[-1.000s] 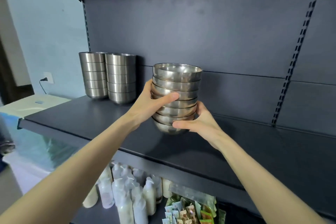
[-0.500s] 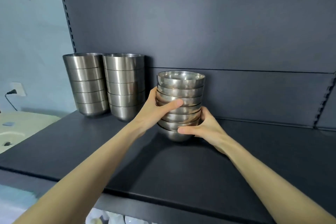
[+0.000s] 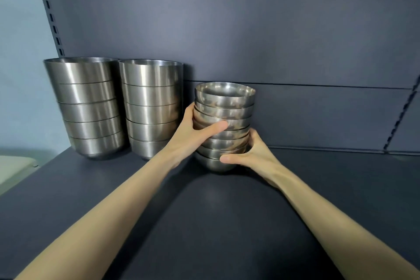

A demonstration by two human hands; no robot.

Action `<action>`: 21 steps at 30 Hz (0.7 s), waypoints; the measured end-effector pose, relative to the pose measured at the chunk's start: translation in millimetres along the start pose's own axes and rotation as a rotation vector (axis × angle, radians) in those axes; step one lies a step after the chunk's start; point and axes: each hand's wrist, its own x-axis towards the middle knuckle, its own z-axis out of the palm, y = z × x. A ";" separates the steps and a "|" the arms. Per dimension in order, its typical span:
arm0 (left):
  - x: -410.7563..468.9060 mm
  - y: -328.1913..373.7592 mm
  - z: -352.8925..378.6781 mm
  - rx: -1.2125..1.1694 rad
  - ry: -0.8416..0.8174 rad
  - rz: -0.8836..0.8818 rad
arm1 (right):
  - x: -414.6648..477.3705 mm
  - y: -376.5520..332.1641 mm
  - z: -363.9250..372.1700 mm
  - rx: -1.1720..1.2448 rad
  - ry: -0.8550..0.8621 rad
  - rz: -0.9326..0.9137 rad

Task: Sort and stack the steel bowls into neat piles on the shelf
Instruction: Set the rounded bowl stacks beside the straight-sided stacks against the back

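A stack of several small steel bowls (image 3: 225, 107) stands near the back of the dark shelf (image 3: 227, 223), its bottom bowl resting on the shelf surface. My left hand (image 3: 193, 134) wraps the stack's left side with the thumb across the middle bowls. My right hand (image 3: 252, 154) grips the lower right side, thumb on the bottom bowl. To the left stand two taller piles of larger steel bowls, one (image 3: 88, 107) at the far left and one (image 3: 151, 107) beside it, close to the small stack.
The shelf's dark back panel (image 3: 250, 29) rises right behind the stacks. Slotted uprights run at the left (image 3: 51, 16) and right (image 3: 402, 113). A pale surface (image 3: 16, 168) lies beyond the shelf's left end. Bare shelf extends to the right of the small stack.
The small stack has come down from above the shelf onto its surface and moved back, nearer the two large piles. Both hands keep their grip. The view has closed in.
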 end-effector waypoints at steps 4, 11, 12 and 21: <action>2.4 -9.1 -1.1 -0.006 0.051 0.006 | 8.1 2.6 1.8 -0.025 -0.007 0.007; 4.2 -14.1 -3.0 0.072 0.215 0.010 | 24.5 7.2 4.2 -0.026 -0.024 0.014; 3.8 -14.4 -2.7 0.086 0.240 0.012 | 26.8 8.0 4.7 -0.023 -0.022 0.014; -6.1 -12.5 2.0 0.237 0.338 0.022 | 32.3 14.2 6.9 -0.039 0.010 -0.010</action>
